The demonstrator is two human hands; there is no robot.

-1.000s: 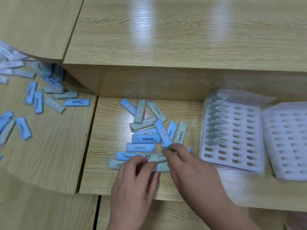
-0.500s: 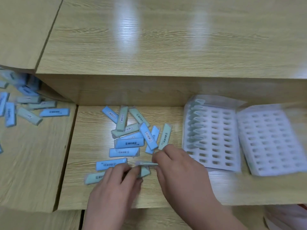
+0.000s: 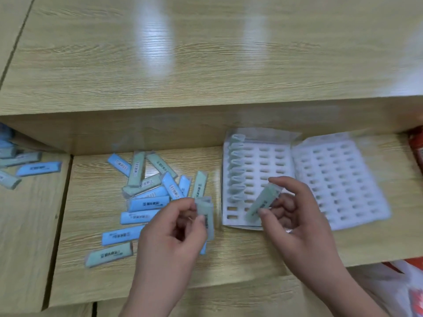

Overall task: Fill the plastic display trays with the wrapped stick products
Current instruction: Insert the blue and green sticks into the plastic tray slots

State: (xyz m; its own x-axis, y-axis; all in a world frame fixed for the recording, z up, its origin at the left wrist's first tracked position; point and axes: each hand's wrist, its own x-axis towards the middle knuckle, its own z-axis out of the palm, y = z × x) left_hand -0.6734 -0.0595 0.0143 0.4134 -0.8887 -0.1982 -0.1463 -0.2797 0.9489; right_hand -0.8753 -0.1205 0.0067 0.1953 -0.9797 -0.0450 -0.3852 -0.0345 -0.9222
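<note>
Right hand [image 3: 297, 216] comes first on my remote feed: its thumb and forefinger pinch a pale green tilted stick [image 3: 262, 201] over the near left corner of the left tray [image 3: 263, 156]. I cannot tell whether the stick touches the tray. Left hand [image 3: 174, 227] pinches an upright stick [image 3: 206, 217], also green, between thumb and fingertip, just beside that tray's left edge and above the desk [image 3: 91, 202]. Along the left tray's leftmost column I see a row of sticks [image 3: 237, 170] standing in their slots, and the slots further right show as open holes. Against its right side lies the right tray [image 3: 338, 179], blurred, its slots likewise open. Left of my left hand sprawls a pile [image 3: 148, 188] of blue and green sticks, overlapping at all angles. A blue stick [image 3: 121, 234] and a lone green stick [image 3: 108, 255] lie apart, nearer me. More sticks [image 3: 37, 168] rest on the adjoining panel at far left. Behind everything rises a wooden counter [image 3: 206, 53], and a red thing [image 3: 417, 145] at the right edge is too blurred to identify.
</note>
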